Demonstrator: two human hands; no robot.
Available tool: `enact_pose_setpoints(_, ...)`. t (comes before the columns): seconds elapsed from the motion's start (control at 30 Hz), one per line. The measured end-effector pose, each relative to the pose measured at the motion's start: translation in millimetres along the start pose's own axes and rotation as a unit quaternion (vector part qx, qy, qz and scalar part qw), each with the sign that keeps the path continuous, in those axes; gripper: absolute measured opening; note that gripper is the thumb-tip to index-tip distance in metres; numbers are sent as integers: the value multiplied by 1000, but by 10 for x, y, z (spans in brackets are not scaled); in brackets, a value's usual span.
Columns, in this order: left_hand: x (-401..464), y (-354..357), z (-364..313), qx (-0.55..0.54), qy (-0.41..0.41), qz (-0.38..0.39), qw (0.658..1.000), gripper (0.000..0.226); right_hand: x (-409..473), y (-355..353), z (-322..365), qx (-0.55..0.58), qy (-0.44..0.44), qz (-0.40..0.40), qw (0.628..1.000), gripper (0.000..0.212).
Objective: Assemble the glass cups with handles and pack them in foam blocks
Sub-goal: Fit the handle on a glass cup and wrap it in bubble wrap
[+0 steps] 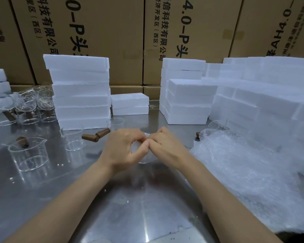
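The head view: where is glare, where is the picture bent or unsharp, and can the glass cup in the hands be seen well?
Head view: glare streaks the steel table; wide-angle distortion bends the cardboard cartons; the right foam blocks look soft and overexposed; the glass cup between left hand and right hand is nearly invisible.

Stainless steel table [42, 199], reflective, carrying white crumbs and smears near and below the grip. Sheet of bubble wrap [244, 172] bunched on the table right of the grip, reaching toward the near right edge. Wall of brown cardboard cartons [104, 32] standing well beyond the grip, across the whole back, printed with black characters turned sideways. Strip of tan tape [233, 36] stuck on one carton, far right of the grip.
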State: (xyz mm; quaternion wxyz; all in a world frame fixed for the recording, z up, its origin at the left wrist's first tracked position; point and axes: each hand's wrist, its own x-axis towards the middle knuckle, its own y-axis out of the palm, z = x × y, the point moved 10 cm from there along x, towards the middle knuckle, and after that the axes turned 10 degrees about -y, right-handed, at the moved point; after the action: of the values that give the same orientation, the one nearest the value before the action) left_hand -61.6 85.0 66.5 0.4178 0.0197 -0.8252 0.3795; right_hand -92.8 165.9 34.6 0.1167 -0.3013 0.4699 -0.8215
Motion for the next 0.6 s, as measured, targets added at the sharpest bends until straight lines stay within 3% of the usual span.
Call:
enact_pose_setpoints(0.17,-1,187,23,90,13,71,993,53,2,-223,-139,33,46,-140,989,28)
enact_pose_setpoints(0.27,32,294,48,138,10,87,987,59,-6,-337,-141,69,32,-189,979,38)
enact_pose_setpoints(0.43,-3,287,-36,166,46,96,980,48,102,-12,-7,22,-27,-33,999,51)
enact_pose_setpoints(0.6,53,-312,-80,56,1,-108,993,30,90,95,3,-78,-28,46,996,45)
